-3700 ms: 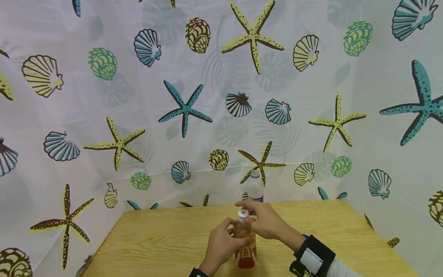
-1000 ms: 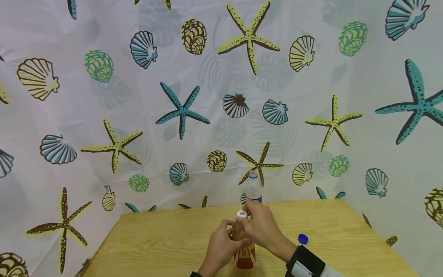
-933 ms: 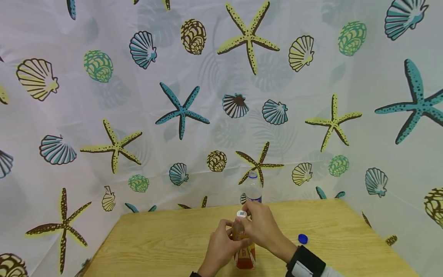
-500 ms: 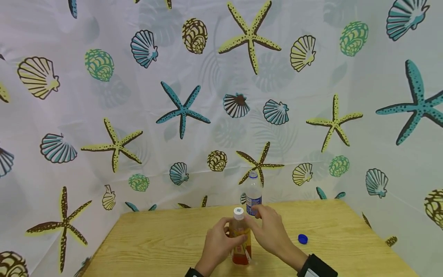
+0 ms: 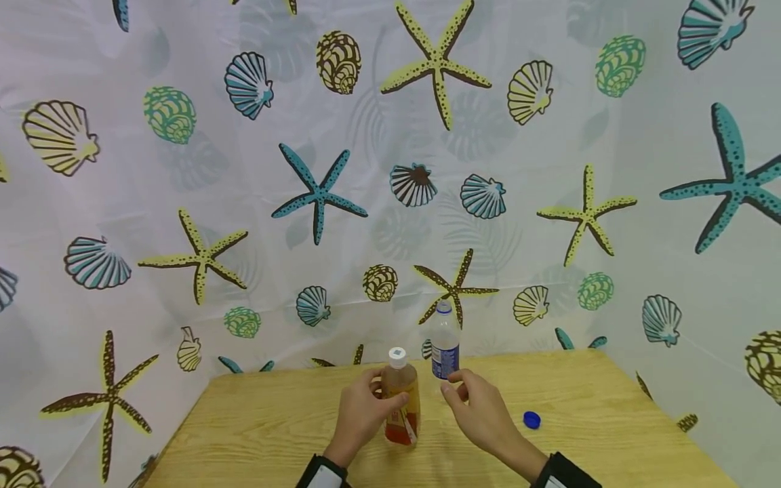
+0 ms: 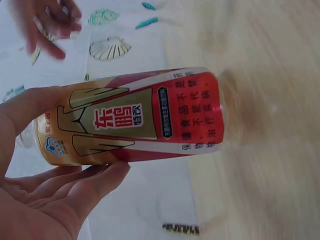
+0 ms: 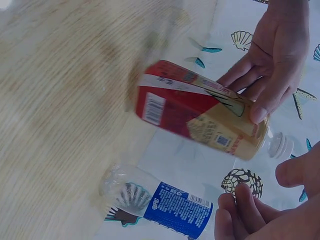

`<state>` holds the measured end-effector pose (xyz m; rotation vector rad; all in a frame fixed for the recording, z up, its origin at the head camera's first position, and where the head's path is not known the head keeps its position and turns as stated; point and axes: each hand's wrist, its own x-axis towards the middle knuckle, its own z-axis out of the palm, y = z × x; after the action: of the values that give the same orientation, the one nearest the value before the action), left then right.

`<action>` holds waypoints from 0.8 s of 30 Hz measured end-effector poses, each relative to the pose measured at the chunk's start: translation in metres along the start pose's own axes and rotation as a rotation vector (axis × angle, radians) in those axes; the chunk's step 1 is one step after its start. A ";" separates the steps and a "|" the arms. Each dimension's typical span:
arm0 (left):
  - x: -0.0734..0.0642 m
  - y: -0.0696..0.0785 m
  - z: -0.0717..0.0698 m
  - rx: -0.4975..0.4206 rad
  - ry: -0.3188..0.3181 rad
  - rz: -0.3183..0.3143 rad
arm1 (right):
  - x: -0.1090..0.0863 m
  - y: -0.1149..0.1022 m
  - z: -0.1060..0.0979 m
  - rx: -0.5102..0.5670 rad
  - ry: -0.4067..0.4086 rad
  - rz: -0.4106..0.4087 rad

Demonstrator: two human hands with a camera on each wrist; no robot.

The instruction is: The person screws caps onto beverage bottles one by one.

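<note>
My left hand (image 5: pixel 366 410) grips a plastic drink bottle (image 6: pixel 110 117) with a gold and red label, fingers on one side and thumb on the other. This bottle stands upright in the head view, with a white cap (image 5: pixel 397 357) on top. To its right is my right hand (image 5: pixel 482 413), fingers loosely bent, thumb apart from them and nothing between. Just beyond the right fingertips stands a clear bottle (image 5: pixel 445 339) with a blue label and a blue ring at its neck. In the right wrist view the clear bottle (image 7: pixel 175 207) lies close beside my right fingers.
A small blue bottle cap (image 5: pixel 531 420) lies on the wooden table (image 5: pixel 262 420), right of my right hand. White cloth (image 5: pixel 342 237) printed with starfish and shells hangs behind the table and along its sides.
My right hand has let go of the white cap and drawn away to the right. My left hand has carried the gold and red bottle left and farther back, uncovering the clear bottle's label.
</note>
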<state>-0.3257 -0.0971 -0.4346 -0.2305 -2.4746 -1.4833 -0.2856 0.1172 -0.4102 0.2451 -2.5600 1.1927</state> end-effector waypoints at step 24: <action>0.051 -0.099 -0.176 0.239 0.330 -0.247 | -0.003 0.015 0.001 0.006 -0.029 0.028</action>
<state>-0.3771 -0.2987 -0.4240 0.3480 -2.4363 -1.1761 -0.2876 0.1258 -0.4227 0.2296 -2.5933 1.2154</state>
